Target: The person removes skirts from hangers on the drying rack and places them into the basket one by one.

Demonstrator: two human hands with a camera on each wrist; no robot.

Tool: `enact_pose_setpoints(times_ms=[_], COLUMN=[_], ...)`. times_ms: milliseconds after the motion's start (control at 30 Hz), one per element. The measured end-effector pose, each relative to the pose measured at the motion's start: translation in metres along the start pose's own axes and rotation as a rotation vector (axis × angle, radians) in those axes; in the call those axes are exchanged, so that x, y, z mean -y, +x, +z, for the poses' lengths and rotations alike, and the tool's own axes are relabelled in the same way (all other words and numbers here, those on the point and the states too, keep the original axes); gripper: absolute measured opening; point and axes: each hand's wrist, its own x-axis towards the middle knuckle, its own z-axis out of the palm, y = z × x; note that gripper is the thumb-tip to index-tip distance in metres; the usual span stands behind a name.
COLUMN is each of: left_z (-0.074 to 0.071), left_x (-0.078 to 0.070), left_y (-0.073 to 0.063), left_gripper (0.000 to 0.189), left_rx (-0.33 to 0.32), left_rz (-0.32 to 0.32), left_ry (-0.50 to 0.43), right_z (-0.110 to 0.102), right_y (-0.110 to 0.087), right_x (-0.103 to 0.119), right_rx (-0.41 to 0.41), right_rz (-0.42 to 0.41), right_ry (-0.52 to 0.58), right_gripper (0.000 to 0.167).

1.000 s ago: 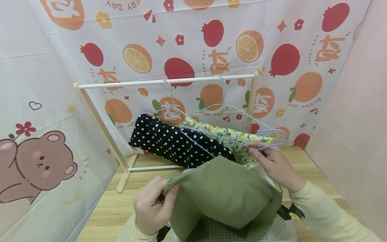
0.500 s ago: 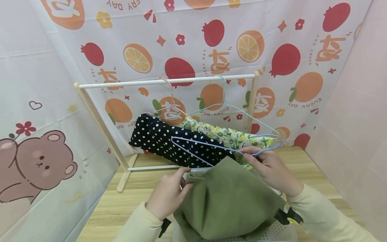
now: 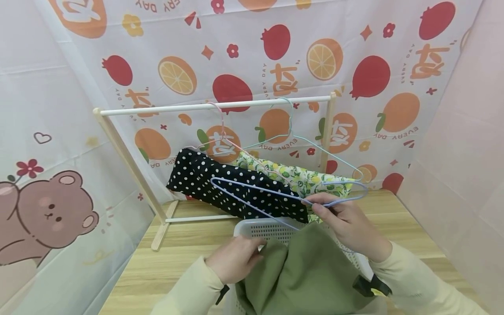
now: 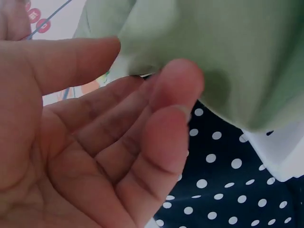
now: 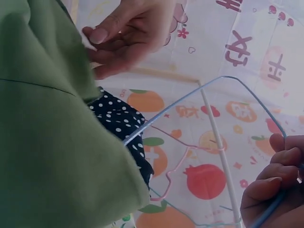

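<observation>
Black dotted cloth (image 3: 201, 179) beyond hands (image 3: 235, 259): right one (image 3: 350, 222) round blue hanger (image 3: 257, 187), left one (image 4: 95, 142) slack, empty.

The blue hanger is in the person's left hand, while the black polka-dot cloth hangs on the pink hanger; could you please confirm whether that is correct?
Not quite: the head view shows the blue hanger in the person's right hand. The black polka-dot cloth does hang on the pink hanger.

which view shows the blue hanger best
The head view: more of the blue hanger shows, hook included, though green cloth hides part. Right wrist shows one corner and side; left wrist, only a thin strip, upper left.
</observation>
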Motion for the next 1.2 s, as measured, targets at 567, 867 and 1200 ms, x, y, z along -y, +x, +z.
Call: enact_pose_setpoints(times_ms=[567, 867, 1200], left_z=[-0.002, -0.003, -0.001], left_x=[0.013, 0.018, 0.024], left_y=[-0.017, -0.024, -0.03], left_gripper=[0.033, 0.029, 0.027], left_rx=[-0.041, -0.075, -0.138], left_rz=[-0.073, -0.08, -0.11], left_ry=[0.009, -0.034, -0.013], right_z=[0.001, 0.006, 0.007], right_y=[-0.007, -0.004, 0.004], right_x=[0.014, 0.018, 0.03], right_rx=[-0.15, -0.294, -0.371], right_rz=[-0.123, -0.397, -0.574], right_ry=[0.188, 0.427, 0.553], right_gripper=[0.033, 0.025, 0.023])
